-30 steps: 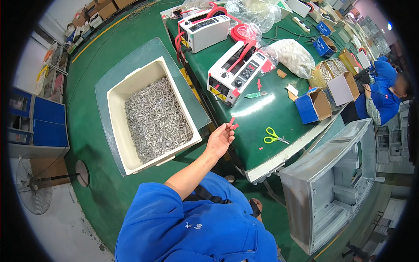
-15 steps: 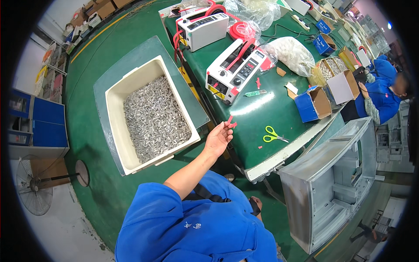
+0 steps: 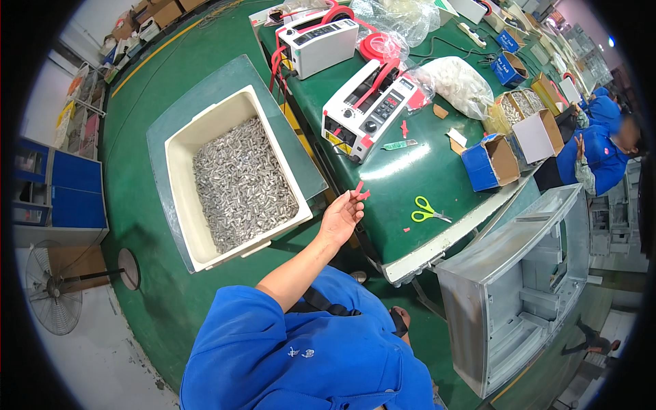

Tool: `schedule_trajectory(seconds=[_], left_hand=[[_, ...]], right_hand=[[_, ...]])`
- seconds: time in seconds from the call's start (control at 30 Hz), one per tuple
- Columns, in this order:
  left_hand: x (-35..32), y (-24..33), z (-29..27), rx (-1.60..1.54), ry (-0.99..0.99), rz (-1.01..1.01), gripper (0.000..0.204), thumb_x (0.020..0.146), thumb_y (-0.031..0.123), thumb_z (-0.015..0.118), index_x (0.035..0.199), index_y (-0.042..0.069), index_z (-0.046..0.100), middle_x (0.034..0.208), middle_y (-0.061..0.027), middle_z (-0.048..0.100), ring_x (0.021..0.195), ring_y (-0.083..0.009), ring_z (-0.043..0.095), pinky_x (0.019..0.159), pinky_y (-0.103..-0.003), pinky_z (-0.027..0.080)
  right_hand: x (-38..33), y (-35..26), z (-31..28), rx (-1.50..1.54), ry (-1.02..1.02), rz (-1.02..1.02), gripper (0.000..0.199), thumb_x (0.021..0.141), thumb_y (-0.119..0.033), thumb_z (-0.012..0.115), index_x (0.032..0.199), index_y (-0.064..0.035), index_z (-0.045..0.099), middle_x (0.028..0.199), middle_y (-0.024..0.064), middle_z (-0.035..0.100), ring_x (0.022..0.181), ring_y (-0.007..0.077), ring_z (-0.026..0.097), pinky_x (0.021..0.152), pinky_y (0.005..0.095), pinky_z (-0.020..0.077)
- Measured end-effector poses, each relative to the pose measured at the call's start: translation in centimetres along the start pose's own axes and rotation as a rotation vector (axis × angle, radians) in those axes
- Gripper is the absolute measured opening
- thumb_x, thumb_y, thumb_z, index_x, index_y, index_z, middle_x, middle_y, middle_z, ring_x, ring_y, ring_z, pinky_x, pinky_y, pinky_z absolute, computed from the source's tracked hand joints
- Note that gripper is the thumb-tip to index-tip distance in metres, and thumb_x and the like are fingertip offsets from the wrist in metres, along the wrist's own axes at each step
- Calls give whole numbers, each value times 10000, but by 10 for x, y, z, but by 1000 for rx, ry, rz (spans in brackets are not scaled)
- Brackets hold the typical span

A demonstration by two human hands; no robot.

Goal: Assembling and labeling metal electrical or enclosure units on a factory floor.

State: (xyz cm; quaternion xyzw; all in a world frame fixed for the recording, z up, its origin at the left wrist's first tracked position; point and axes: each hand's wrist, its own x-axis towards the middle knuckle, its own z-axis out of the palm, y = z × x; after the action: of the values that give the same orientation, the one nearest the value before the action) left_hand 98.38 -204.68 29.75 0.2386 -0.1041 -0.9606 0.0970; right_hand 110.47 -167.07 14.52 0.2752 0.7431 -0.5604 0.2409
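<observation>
Red tape is pinched between thumb and fingertips of the loosely curled left hand, barely shifted from a second ago, so the grip looks steady. It shows at the table edge; green surface stretches to the scissors; the bin flanks the left. What may be the right hand is too obscured to tell its state.

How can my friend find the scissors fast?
Find the big green table. On it, near the whitish edge and left of the closest blue box, lie the scissors. Unlike the slim green tool farther back, they have two bright yellow-green loops.
</observation>
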Motion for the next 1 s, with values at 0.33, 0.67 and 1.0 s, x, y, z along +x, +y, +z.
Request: schedule_trajectory(seconds=[0.33,0.67,1.0], left_hand=[[-3,-4,1,5,22,6,160,836,221,499,885,72,528,835,-24,537,724,-140,510,618,-256,415],[-5,-8,1,9,41,-2,175,828,217,513,882,51,532,829,-37,538,719,-146,521,606,-259,423],[-11,-10,5,129,-8,39,201,840,231,487,918,56,547,875,-38,557,727,-115,518,622,-235,414]], right_hand=[[1,1,-1,46,-12,11,134,752,-73,524,816,38,565,663,86,564,564,155,559,516,257,459],[8,20,-9,19,-13,-54,148,712,-95,568,787,33,580,684,79,573,601,149,555,550,263,457],[8,21,-10,85,-12,-14,152,706,-97,583,790,31,581,682,69,564,589,138,545,540,251,455]])
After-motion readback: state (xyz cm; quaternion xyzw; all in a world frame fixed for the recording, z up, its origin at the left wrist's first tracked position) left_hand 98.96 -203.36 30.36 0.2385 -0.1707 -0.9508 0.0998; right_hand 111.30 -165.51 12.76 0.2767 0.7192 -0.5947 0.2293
